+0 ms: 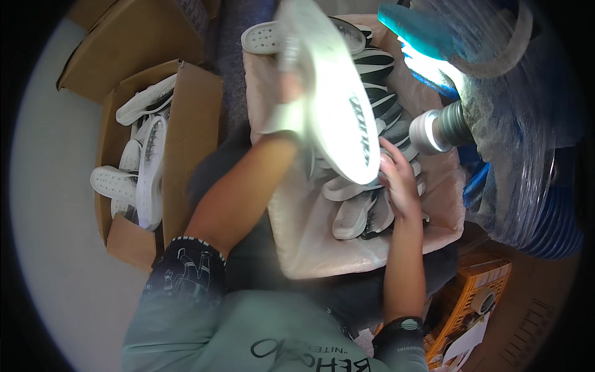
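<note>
A large white shoe sole (pixel 338 93), with dark marks along its side, is raised in front of me and partly blurred. My left hand (pixel 289 108) is closed around its left side, its fingers smeared and partly hidden. My right hand (pixel 398 180) grips the near end of the sole at its right edge, thumb and fingers against it. Below it stands a bin lined with pale plastic (pixel 328 257). Several black and white soles (pixel 375 68) lie in a row inside, with more greyish-white soles (pixel 353 217) towards the near side.
At the left, an open cardboard box (pixel 197 124) holds several white soles (pixel 150 173). A lit lamp (pixel 427 131) with a ribbed neck juts in from the right, beside a plastic-wrapped bundle (pixel 527 136). An orange crate (pixel 458 304) stands at lower right.
</note>
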Demonstrator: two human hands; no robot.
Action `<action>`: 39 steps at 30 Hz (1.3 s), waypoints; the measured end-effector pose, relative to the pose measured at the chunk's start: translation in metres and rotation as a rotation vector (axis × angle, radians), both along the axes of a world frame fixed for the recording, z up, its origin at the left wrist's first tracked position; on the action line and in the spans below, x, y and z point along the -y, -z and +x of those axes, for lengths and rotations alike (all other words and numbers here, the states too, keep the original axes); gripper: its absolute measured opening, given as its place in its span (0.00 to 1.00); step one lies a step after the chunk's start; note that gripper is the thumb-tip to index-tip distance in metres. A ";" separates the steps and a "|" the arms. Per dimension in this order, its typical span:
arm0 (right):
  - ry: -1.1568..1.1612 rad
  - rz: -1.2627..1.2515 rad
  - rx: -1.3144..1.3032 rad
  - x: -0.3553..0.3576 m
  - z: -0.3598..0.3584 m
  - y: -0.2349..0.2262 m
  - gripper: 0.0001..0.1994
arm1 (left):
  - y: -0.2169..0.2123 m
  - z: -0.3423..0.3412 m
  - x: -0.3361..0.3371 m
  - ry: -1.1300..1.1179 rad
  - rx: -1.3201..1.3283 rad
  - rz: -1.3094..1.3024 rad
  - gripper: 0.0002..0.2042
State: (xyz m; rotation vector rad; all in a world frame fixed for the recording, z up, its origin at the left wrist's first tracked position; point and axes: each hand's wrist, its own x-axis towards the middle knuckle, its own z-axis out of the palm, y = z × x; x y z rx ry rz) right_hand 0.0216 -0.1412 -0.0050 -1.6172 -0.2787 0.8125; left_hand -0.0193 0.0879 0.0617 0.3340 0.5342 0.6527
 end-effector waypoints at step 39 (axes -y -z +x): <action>0.777 0.150 0.152 0.118 -0.081 -0.052 0.31 | 0.037 -0.007 0.028 0.657 0.277 0.129 0.21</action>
